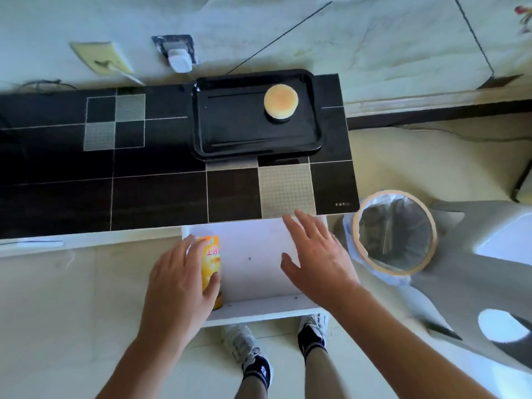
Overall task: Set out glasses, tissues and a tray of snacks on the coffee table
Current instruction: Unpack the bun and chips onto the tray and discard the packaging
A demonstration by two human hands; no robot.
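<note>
Yellow snack can (211, 266) gripped by left hand (181, 283); right hand (316, 254) spread.

A round golden bun (281, 99) lies on the black rectangular plastic tray (230, 133), whose nearer side faces an open white drawer (253, 272) holding an orange-yellow snack can (211, 254) at its left.

Occlusions / cut-offs
Left hand (184, 279) covers much of the yellow printed snack canister (212, 256), label only part-readable; black tiled coffee table (57, 180) cut by left edge

Head view: you looked steeply down, close over the tiled surface (158, 194) and drawer (253, 263).
Shared: single view only.
</note>
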